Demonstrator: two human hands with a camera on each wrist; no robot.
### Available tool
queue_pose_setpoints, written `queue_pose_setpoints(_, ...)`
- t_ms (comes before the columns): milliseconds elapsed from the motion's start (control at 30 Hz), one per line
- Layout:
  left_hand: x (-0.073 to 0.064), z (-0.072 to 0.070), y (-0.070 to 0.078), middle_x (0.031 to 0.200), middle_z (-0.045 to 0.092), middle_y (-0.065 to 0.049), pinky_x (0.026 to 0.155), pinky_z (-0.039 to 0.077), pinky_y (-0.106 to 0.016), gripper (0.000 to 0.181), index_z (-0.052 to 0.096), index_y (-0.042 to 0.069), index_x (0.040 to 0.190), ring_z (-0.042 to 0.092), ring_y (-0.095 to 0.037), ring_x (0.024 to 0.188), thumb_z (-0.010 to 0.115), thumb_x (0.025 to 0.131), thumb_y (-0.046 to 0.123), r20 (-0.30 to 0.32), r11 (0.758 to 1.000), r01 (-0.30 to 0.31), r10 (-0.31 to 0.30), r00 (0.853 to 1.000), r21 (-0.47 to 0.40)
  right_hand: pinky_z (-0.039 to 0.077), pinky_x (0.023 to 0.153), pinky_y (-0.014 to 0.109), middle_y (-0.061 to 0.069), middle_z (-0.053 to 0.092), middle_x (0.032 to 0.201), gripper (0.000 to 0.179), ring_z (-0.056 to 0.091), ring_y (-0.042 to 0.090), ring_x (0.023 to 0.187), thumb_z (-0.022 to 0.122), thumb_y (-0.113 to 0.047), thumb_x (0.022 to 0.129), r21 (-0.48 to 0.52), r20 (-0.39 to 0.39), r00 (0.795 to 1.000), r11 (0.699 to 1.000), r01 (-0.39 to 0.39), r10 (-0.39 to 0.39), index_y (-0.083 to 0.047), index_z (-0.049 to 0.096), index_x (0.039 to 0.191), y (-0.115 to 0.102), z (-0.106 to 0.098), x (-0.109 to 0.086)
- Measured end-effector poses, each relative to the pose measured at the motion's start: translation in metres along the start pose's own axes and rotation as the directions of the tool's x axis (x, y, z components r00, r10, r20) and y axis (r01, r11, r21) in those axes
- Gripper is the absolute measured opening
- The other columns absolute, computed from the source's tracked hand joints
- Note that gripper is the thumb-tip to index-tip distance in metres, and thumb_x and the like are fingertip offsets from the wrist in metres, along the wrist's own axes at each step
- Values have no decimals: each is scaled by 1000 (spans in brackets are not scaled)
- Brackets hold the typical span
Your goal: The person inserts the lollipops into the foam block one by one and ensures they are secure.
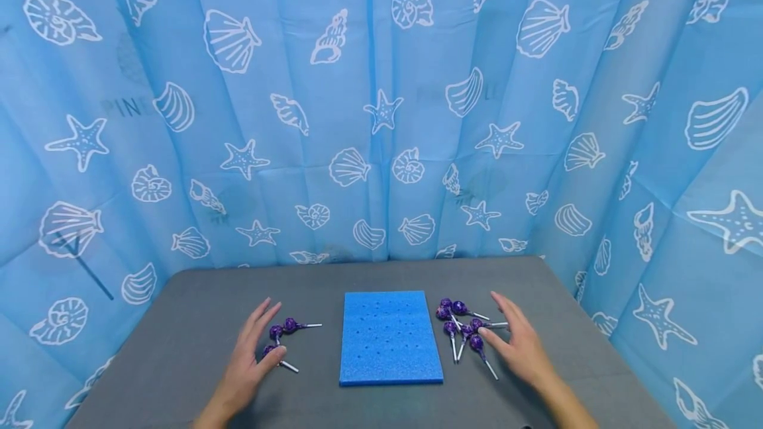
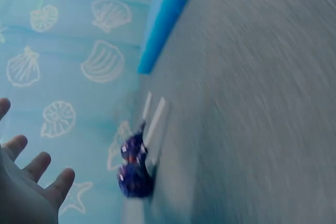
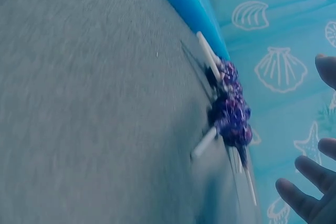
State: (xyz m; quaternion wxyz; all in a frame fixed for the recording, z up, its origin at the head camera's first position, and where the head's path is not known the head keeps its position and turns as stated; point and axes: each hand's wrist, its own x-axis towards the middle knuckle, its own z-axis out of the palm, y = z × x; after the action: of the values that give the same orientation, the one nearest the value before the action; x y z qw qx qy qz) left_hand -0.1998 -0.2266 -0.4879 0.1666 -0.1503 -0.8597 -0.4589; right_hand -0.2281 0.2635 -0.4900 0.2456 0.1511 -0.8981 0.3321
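Note:
A blue foam block [image 1: 390,339] with rows of small holes lies flat at the middle of the table. To its left are several purple-wrapped lollipops [image 1: 290,326] with white sticks, and my left hand [image 1: 246,356] hovers beside them with fingers spread, thumb overlapping the nearest one. A larger cluster of the same lollipops [image 1: 477,343] lies right of the block, sticks pointing various ways. My right hand [image 1: 520,346] is spread at that cluster's right side, its thumb overlapping it in the head view. Both wrist views show extended fingers [image 2: 38,166] with nothing held.
The grey table [image 1: 310,409] has its back edge against a light blue curtain [image 1: 357,118] printed with white shells and starfish. The curtain also hangs along the left and right sides.

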Motion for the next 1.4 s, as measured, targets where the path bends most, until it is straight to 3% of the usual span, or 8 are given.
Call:
queue_pose_setpoints(133, 5, 9, 6, 156, 24, -15, 97, 28, -71, 60, 39, 19, 148, 25, -45, 138, 63, 94, 18, -37, 996, 15, -18, 999, -85, 51, 79, 55, 25, 51, 132, 67, 56, 42, 108, 74, -17, 86, 41, -5, 999, 998, -40, 40, -2, 43, 143, -1, 9, 3)
queue_pose_setpoints(267, 8, 21, 6, 154, 30, -13, 99, 37, -60, 57, 42, 17, 145, 33, -39, 136, 66, 93, 17, -54, 988, 33, -41, 998, -148, 53, 76, 51, 23, 56, 126, 63, 58, 39, 105, 75, -14, 85, 73, -37, 999, 997, -30, 33, -2, 47, 140, -1, 18, 5)
queue_pose_setpoints(533, 16, 45, 15, 140, 49, -14, 95, 44, -55, 47, 55, 9, 135, 50, -37, 123, 70, 91, 17, -81, 972, 84, -104, 991, -220, 53, 77, 51, 21, 60, 122, 54, 62, 37, 102, 74, -8, 85, 108, -92, 996, 994, -2, 12, 0, 52, 134, 1, 30, 13)
queue_pose_setpoints(800, 23, 62, 22, 135, 53, -15, 97, 44, -50, 43, 57, 8, 132, 52, -38, 122, 68, 93, 21, 15, 918, 233, -242, 970, -321, 50, 85, 53, 24, 57, 126, 48, 60, 39, 107, 70, -12, 90, 149, -22, 996, 985, -81, 85, 0, 53, 133, 6, 40, 26)
queue_pose_setpoints(1000, 25, 73, 17, 132, 54, -20, 89, 50, -49, 46, 57, 6, 132, 57, -38, 114, 69, 91, 23, 155, 932, 293, -263, 952, -213, 48, 89, 53, 24, 55, 130, 47, 58, 40, 111, 68, -13, 92, 131, 55, 985, 976, -172, 166, -1, 52, 134, 7, 44, 38)
queue_pose_setpoints(1133, 25, 80, 16, 132, 54, -22, 87, 49, -53, 50, 56, 6, 132, 57, -39, 112, 72, 88, 23, 253, 950, 259, -212, 944, -171, 45, 93, 55, 24, 54, 131, 47, 57, 41, 113, 67, -14, 92, 121, 103, 975, 970, -211, 199, 0, 52, 134, 8, 46, 45)
queue_pose_setpoints(1300, 25, 88, 17, 131, 53, -21, 91, 46, -56, 51, 60, 4, 126, 58, -39, 110, 78, 82, 21, 300, 977, 160, -111, 947, -142, 43, 93, 58, 23, 55, 132, 47, 55, 41, 115, 66, -16, 93, 92, 172, 957, 964, -250, 232, -1, 52, 135, 12, 49, 49)
queue_pose_setpoints(1400, 25, 91, 20, 137, 47, -23, 93, 43, -58, 52, 61, 6, 126, 56, -40, 113, 80, 81, 23, 350, 984, 141, -95, 932, -106, 42, 94, 58, 24, 55, 130, 46, 54, 42, 116, 66, -14, 92, 83, 201, 951, 963, -255, 235, -1, 53, 134, 16, 51, 50)
